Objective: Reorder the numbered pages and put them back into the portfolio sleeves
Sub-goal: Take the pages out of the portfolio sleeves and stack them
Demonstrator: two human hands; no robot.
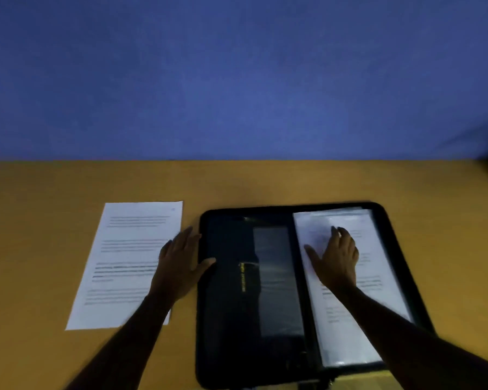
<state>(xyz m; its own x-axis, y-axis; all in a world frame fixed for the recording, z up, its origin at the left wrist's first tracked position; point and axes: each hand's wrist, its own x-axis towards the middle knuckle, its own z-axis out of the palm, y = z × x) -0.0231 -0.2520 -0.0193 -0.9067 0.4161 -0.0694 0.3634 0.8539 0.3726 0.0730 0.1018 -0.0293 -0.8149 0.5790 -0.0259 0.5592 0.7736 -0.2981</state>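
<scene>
Portfolio [231, 291] lies open flat at the front edge of the worktop [265, 181], right of centre. One loose page [124, 263] sits just beside it, toward the left side, printed face up.

Your left hand [178, 263] is released: fingers straight over the loose page's right edge, thumb across the portfolio's left rim. Your right hand [335, 257] is also released, palm flat and fingers spread on the top sleeve [347, 342], holding nothing.

Step in hand, as I judge it: getting at the sleeved sheet. Keep the left thumb where it is so the case does not skid on the smooth top. Press the sleeve flat with the right palm, then work the sheet toward the sleeve's open side. I cannot tell which side that is. Read the page number first; it is too blurred to tell here.

Materials: the case is black and matte with rounded corners and a raised rim. Its left inner cover carries a glossy clear pocket [276, 277] and a line of yellow lettering [241, 277]. The sleeves are thin clear plastic, shiny and likely slippery and clingy. The pages are thin white paper, which creases easily. The worktop is a smooth tan laminate.
</scene>
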